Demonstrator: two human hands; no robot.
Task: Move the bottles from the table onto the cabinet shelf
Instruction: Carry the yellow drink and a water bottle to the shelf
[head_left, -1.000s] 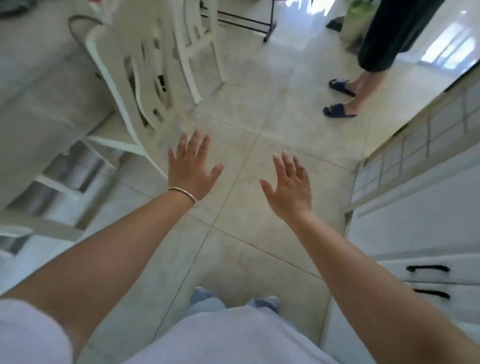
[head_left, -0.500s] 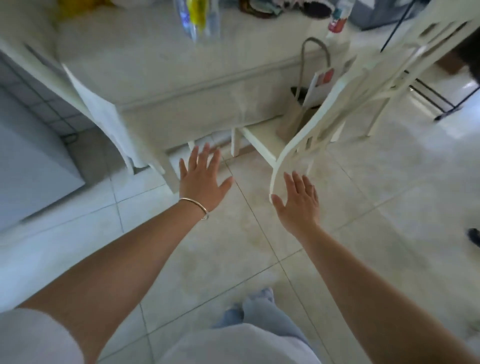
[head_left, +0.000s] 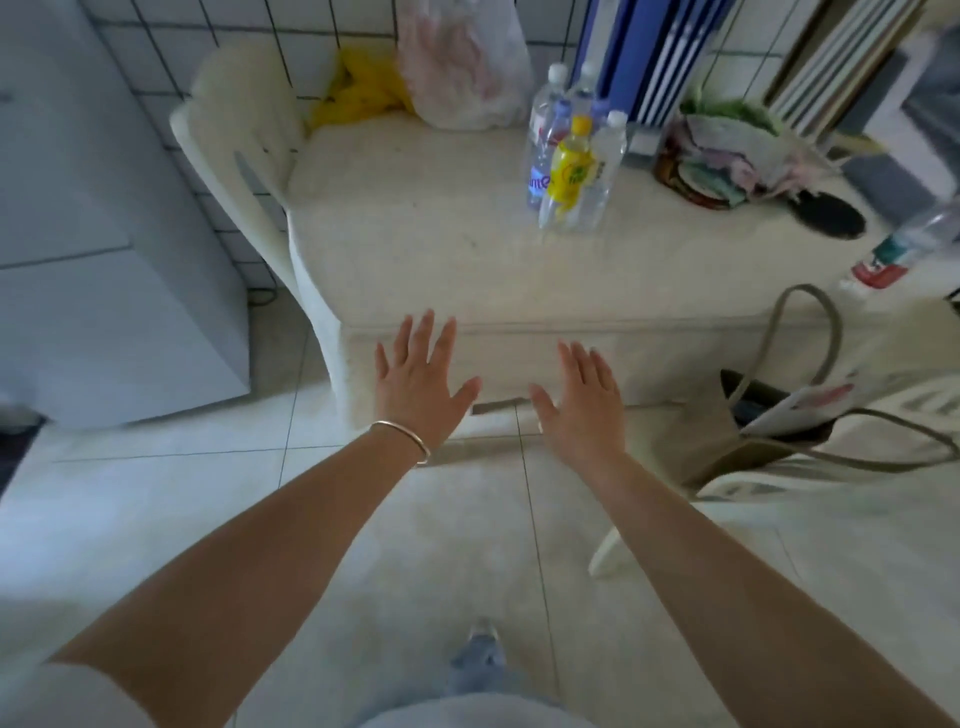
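A cluster of several plastic bottles stands on the cream table (head_left: 415, 244): a yellow-labelled bottle (head_left: 570, 171) in front, a clear one with a purple label (head_left: 540, 171) to its left, clear ones behind. Another bottle with a red and green label (head_left: 906, 249) lies at the table's right edge. My left hand (head_left: 418, 387), with a bracelet on the wrist, and my right hand (head_left: 584, 400) are both open and empty, fingers spread, held in front of the table's near edge, well short of the bottles. The cabinet shelf is out of view.
A white chair (head_left: 239, 156) stands at the table's left end against a tiled wall. A white appliance (head_left: 104, 260) is at far left. On the table are plastic bags (head_left: 462, 67), a basket of cloths (head_left: 727, 156) and a dark paddle (head_left: 831, 213). A tote bag (head_left: 769, 431) sits on a chair at right.
My view has swung from the floor and cabinet round to the table, now seen head-on with the bottles in sight. Both hands stay open and empty, now nearer the table edge.
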